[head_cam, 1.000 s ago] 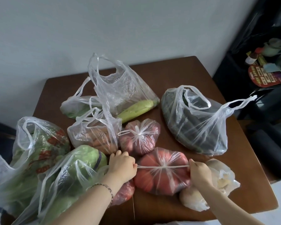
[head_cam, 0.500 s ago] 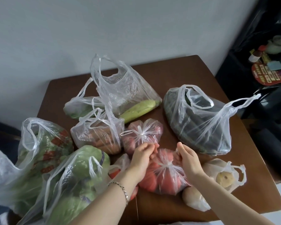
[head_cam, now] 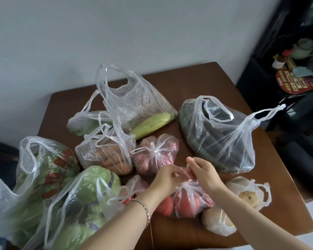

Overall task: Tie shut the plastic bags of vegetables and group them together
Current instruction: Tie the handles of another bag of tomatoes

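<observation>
Several clear plastic bags of vegetables lie on a brown table (head_cam: 197, 82). Near the front edge sits the tomato bag (head_cam: 186, 201), its handles gathered into a twist at the top. My left hand (head_cam: 167, 179) pinches one handle end there and my right hand (head_cam: 204, 173) pinches the other. Just behind is a knotted bag of red produce (head_cam: 154, 153). The carrot bag (head_cam: 105, 152), corn bag (head_cam: 134, 107), cucumber bag (head_cam: 219, 136), potato bag (head_cam: 238, 201) and cabbage bag (head_cam: 83, 204) stand with their handles loose.
A bag of leafy greens in printed wrapping (head_cam: 47, 165) hangs over the table's left edge. A small bag (head_cam: 132, 190) lies under my left wrist. A dark shelf with jars (head_cam: 296, 56) stands to the right, and a grey wall is behind the table.
One second ago my hands pulled the tomato bag's handles taut apart, left and right. They have since come together over the bag's top and now work the handle ends at the twist.
</observation>
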The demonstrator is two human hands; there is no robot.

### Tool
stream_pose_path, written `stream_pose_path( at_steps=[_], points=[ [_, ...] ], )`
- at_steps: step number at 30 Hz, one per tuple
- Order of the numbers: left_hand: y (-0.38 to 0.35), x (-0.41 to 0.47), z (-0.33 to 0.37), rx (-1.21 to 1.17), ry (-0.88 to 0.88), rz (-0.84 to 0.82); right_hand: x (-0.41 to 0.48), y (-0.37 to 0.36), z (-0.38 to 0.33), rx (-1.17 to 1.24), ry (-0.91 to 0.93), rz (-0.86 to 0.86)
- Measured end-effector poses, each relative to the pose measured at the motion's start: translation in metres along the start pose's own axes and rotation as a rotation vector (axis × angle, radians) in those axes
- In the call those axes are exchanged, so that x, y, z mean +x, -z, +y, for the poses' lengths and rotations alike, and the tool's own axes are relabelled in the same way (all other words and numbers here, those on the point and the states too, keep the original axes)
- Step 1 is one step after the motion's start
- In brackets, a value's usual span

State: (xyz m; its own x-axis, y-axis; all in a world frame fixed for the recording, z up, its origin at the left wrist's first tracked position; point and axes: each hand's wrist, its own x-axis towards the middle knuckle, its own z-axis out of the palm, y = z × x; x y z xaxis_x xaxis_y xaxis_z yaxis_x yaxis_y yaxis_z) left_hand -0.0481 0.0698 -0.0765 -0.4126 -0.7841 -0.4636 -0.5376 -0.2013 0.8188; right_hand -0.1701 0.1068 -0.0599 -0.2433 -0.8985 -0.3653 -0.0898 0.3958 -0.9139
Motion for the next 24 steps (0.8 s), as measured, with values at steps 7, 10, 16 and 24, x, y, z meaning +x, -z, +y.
stream_pose_path(
  at_steps=[7, 10, 16, 24],
  points=[
    [0.003, -0.004, 0.001, -0.103, 0.053, 0.058, -0.007, 0.007, 0.023, 0.031, -0.104, 0.025],
    [0.001, -0.005, 0.001, -0.098, 0.051, 0.094, -0.009, -0.001, 0.038, -0.287, -0.045, -0.126],
    [0.008, -0.009, 0.006, -0.210, 0.040, 0.229, -0.009, -0.016, 0.048, 0.012, -0.168, 0.062],
    [0.012, -0.002, 0.024, -0.061, -0.138, 0.147, -0.003, -0.017, 0.042, -0.519, 0.087, -0.207]
  ],
)
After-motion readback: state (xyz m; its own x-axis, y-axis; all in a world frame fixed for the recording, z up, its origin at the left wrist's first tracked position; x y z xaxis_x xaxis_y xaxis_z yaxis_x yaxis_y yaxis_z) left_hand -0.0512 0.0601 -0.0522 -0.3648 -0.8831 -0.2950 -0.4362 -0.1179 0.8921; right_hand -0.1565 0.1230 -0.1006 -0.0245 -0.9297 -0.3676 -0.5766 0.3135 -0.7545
